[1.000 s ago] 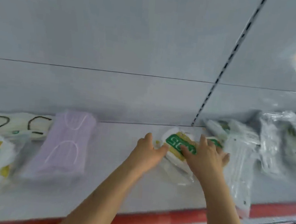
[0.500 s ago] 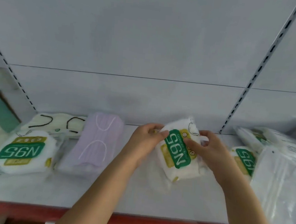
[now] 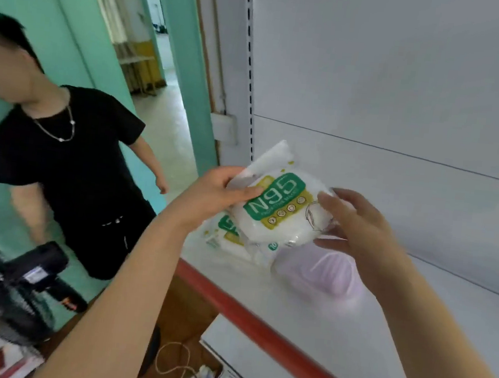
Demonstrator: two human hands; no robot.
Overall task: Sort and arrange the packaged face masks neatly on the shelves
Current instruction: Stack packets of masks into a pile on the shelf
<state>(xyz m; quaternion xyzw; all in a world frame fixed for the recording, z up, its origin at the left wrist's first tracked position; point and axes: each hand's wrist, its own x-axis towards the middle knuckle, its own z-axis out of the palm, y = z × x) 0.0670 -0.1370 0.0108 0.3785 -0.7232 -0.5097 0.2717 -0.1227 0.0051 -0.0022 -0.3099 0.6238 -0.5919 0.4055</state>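
Observation:
I hold a white N95 mask pack (image 3: 279,210) with a green label in the air above the left end of the white shelf (image 3: 306,310). My left hand (image 3: 214,194) pinches its upper left corner between thumb and fingers. My right hand (image 3: 357,226) grips its right side, fingers curled round the edge. Under the held pack a second N95 pack (image 3: 228,235) lies on the shelf. A pale purple mask pack (image 3: 328,272) lies just right of it, partly behind my right wrist.
The shelf has a red front strip (image 3: 259,330) and a slotted upright (image 3: 251,67) at its left end. A person in a black shirt (image 3: 70,165) stands to the left by a green wall. A black fan (image 3: 3,293) and cables (image 3: 181,374) sit low left.
The view has swung left to the shelf's left end. Both hands carried the N95 pack left and turned it so the label reads upright, above the other N95 pack.

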